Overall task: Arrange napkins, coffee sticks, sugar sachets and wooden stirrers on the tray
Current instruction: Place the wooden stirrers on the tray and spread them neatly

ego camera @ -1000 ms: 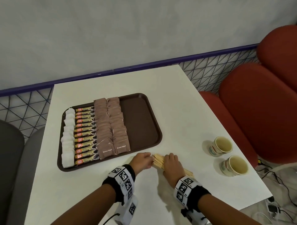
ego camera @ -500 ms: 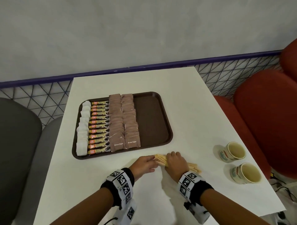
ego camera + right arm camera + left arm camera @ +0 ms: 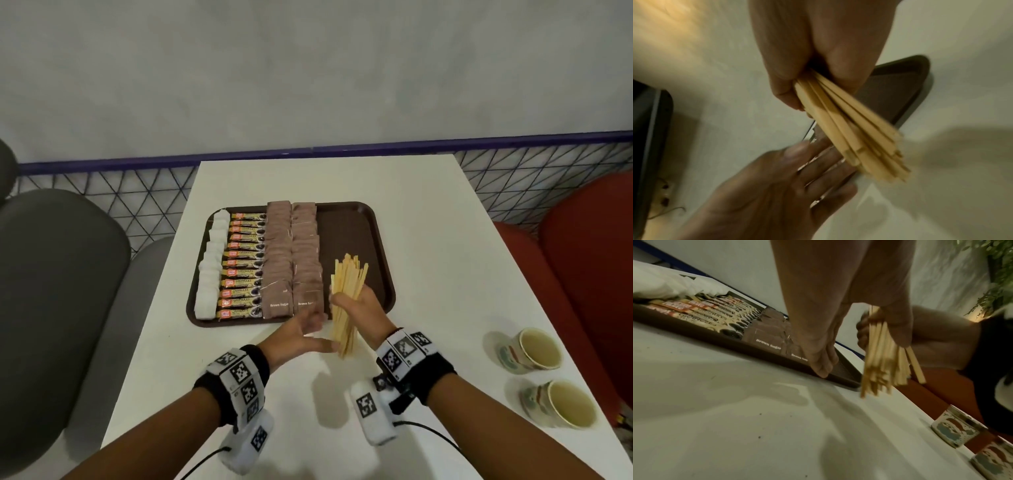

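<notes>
My right hand (image 3: 356, 305) grips a bundle of wooden stirrers (image 3: 347, 294) around its middle, lifted off the table at the near edge of the brown tray (image 3: 376, 240). The bundle fans out above and below the fist (image 3: 813, 78). My left hand (image 3: 305, 329) is flat with straight fingers just left of the stirrers' lower ends (image 3: 885, 369), holding nothing. On the tray lie white napkins (image 3: 210, 270) at the left, then a column of coffee sticks (image 3: 245, 270), then two columns of brown sugar sachets (image 3: 291, 263). The tray's right part is bare.
Two paper cups (image 3: 531, 353) (image 3: 561, 404) stand on the white table (image 3: 428, 274) at the right near its edge. Red seats (image 3: 589, 274) are to the right, grey seats (image 3: 61, 274) to the left. A mesh rail runs behind the table.
The stirrers lay flat on the table under both hands; now my right hand has lifted them in a bunch toward the tray, and my left hand has let go and opened beside them.
</notes>
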